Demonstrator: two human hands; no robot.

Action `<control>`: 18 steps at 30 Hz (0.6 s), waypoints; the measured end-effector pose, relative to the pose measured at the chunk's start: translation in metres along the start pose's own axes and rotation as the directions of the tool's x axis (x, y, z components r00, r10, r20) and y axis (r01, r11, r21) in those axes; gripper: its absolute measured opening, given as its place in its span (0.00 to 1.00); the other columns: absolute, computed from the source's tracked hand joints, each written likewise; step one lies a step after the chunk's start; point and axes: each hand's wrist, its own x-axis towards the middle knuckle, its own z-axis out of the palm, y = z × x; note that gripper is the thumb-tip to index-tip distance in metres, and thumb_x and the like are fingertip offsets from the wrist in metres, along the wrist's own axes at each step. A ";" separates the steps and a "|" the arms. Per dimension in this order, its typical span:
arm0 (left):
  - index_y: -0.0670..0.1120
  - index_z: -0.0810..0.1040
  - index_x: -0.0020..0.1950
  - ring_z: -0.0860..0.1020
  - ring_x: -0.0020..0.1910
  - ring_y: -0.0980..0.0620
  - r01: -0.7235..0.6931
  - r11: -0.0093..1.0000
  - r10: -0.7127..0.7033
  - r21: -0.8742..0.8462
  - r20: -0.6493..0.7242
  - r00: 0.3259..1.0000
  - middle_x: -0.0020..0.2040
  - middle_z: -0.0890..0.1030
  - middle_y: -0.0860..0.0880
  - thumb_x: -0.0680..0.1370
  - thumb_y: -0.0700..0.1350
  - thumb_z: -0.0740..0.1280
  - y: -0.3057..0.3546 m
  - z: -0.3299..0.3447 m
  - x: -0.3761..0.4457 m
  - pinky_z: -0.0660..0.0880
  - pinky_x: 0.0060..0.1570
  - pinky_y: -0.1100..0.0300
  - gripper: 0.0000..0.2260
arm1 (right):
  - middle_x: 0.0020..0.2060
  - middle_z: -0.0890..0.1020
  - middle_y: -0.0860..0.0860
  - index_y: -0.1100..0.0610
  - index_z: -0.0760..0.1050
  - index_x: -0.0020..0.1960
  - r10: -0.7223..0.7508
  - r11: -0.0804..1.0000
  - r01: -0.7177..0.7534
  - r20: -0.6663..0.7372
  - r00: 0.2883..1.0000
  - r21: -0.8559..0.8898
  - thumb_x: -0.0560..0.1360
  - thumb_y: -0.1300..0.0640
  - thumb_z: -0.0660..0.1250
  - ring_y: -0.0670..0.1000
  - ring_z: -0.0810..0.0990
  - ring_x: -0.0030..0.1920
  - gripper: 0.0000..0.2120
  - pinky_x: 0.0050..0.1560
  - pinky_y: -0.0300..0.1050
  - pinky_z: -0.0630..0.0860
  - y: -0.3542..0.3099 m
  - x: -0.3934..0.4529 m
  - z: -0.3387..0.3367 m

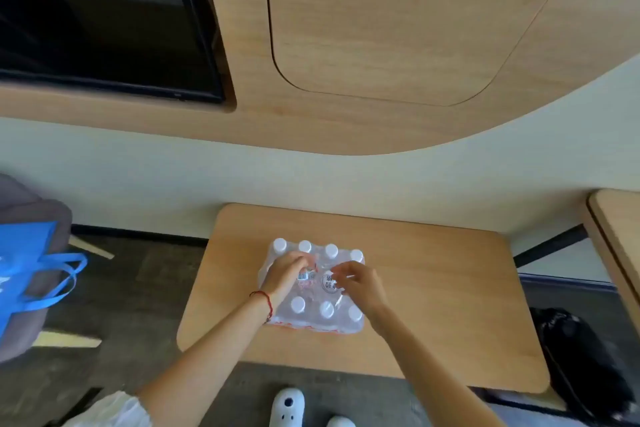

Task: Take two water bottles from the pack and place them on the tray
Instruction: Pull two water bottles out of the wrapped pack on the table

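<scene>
A shrink-wrapped pack of water bottles (311, 317) with white caps stands upright on the wooden table (433, 305). Both hands rest on top of the pack's middle row. My left hand (284, 274), with a red string at the wrist, pinches the clear plastic wrap near a barcode label. My right hand (358, 284) also has its fingers curled into the wrap beside a round printed label. The middle bottles are partly hidden under my hands. No tray is in view.
A grey chair (24, 253) with a blue bag (31, 274) stands at the left. A black bag (581, 364) lies on the floor at the right. A second table edge (616, 239) shows far right. My white shoes (287, 407) are below the table's near edge.
</scene>
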 end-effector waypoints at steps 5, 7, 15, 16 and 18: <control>0.51 0.69 0.70 0.62 0.70 0.42 0.018 0.749 0.112 0.662 -0.154 0.982 0.73 0.66 0.48 0.72 0.43 0.68 -0.048 -0.013 0.031 0.64 0.67 0.52 0.26 | 0.63 0.75 0.55 0.59 0.72 0.64 -0.073 0.919 0.111 0.114 0.991 -0.377 0.72 0.67 0.67 0.57 0.80 0.52 0.21 0.54 0.44 0.75 0.015 0.039 0.038; 0.56 0.58 0.75 0.55 0.74 0.42 0.045 0.704 0.075 0.709 -0.136 0.988 0.77 0.55 0.47 0.70 0.48 0.70 -0.068 -0.012 0.037 0.61 0.71 0.49 0.36 | 0.69 0.69 0.56 0.59 0.63 0.71 -0.042 0.874 0.129 0.192 0.981 -0.469 0.72 0.65 0.67 0.58 0.75 0.63 0.29 0.65 0.49 0.70 0.021 0.057 0.051; 0.57 0.36 0.73 0.48 0.76 0.41 -0.002 0.628 0.160 0.778 -0.127 0.979 0.79 0.40 0.46 0.63 0.59 0.75 -0.106 -0.001 0.042 0.63 0.71 0.49 0.55 | 0.57 0.78 0.54 0.59 0.71 0.61 -0.080 0.785 0.162 0.161 0.984 -0.598 0.72 0.49 0.68 0.55 0.77 0.57 0.21 0.53 0.45 0.72 0.031 0.069 0.063; 0.56 0.38 0.74 0.50 0.75 0.40 -0.001 0.633 0.175 0.775 -0.142 0.974 0.79 0.41 0.46 0.62 0.59 0.75 -0.108 -0.001 0.043 0.64 0.69 0.49 0.55 | 0.54 0.79 0.53 0.58 0.74 0.57 -0.104 0.806 0.159 0.128 0.986 -0.570 0.71 0.48 0.69 0.53 0.78 0.52 0.19 0.49 0.42 0.70 0.031 0.066 0.055; 0.54 0.41 0.76 0.52 0.74 0.40 0.005 0.626 0.176 0.780 -0.147 0.973 0.79 0.43 0.46 0.62 0.60 0.75 -0.110 -0.001 0.044 0.66 0.68 0.49 0.55 | 0.44 0.81 0.53 0.59 0.77 0.51 -0.147 0.853 0.149 0.045 0.988 -0.500 0.72 0.54 0.70 0.49 0.76 0.40 0.12 0.42 0.38 0.68 0.032 0.062 0.034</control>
